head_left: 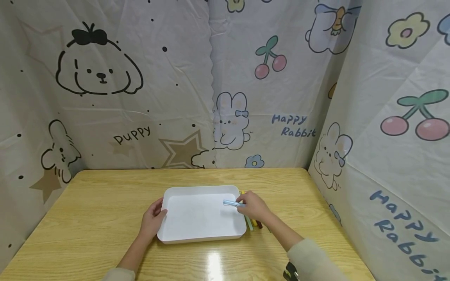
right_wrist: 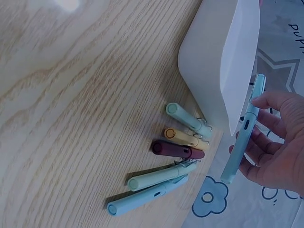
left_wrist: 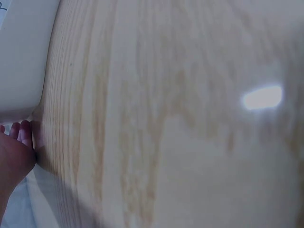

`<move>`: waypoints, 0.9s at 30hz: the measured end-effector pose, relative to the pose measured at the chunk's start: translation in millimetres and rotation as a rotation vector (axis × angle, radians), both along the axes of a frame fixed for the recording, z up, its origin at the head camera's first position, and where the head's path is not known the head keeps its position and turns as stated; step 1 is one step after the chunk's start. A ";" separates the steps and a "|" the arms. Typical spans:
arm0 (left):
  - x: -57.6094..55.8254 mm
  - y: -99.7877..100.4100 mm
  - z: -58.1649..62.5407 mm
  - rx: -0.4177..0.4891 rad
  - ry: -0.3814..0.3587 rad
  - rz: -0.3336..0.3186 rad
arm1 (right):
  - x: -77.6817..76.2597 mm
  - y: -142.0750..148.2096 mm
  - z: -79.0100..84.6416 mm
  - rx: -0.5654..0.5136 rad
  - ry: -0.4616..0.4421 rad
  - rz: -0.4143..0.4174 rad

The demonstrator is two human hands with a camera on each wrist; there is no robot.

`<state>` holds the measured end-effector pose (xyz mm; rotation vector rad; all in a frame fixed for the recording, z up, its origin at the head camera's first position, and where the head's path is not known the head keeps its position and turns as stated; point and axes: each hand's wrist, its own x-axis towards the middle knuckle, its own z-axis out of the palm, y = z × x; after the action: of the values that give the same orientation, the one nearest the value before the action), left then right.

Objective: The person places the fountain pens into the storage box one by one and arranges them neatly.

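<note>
A white tray [head_left: 202,214] lies on the wooden table. My left hand [head_left: 153,220] holds its left side, thumb at the rim and fingers along the outer wall; in the left wrist view that hand [left_wrist: 14,154] shows only partly beside the tray's wall. Over the tray's right part, my right hand [head_left: 254,207] pinches a light blue capped pen [right_wrist: 244,133] between thumb and fingers. In the right wrist view, the right hand [right_wrist: 280,140] has the pen tilted above the tray's edge.
Right of the tray several pens lie in a row: a mint one [right_wrist: 183,116], a yellow one [right_wrist: 180,137], a dark red one [right_wrist: 173,149], a pale green one [right_wrist: 156,177] and a light blue one [right_wrist: 142,197]. Printed cloth [head_left: 175,78] hangs behind the table [head_left: 105,195].
</note>
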<state>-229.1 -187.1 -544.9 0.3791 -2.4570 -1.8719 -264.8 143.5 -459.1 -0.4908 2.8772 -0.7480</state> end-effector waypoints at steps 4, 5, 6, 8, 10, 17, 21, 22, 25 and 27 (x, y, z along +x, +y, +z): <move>-0.1 0.0 -0.1 0.001 -0.001 -0.001 | 1.3 -4.7 0.8 0.016 0.003 0.012; -0.2 -0.1 -0.2 0.001 -0.001 -0.002 | 1.4 -5.6 0.5 0.017 0.005 0.016; -0.2 -0.3 -0.4 0.001 -0.001 -0.002 | 1.6 -6.6 0.4 0.020 0.001 0.014; -0.4 -0.6 -0.9 0.001 0.000 -0.003 | 1.7 -8.3 -0.4 0.027 0.003 0.021; -0.7 -0.9 -1.5 -0.002 0.002 -0.004 | 1.7 -10.0 -1.6 0.027 0.009 0.032; -0.7 -1.9 -2.2 -0.007 0.007 -0.007 | 4.0 -17.7 -4.5 0.023 0.035 0.088; 0.0 -1.7 -1.3 -0.006 0.007 -0.006 | 6.3 -23.2 -4.7 0.040 0.024 0.091; 0.3 -1.5 -0.9 -0.004 0.007 -0.005 | 7.1 -24.4 -4.6 0.044 0.018 0.091; 0.7 -0.8 0.3 0.002 0.005 -0.004 | 9.2 -27.8 -4.0 0.057 0.007 0.093; 0.9 -0.4 1.2 0.007 0.005 -0.003 | 9.7 -29.5 -4.2 0.060 0.009 0.108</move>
<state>-228.1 -187.5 -543.7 0.3706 -2.4500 -1.8803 -255.1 114.0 -463.3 -0.6375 2.8443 -0.6428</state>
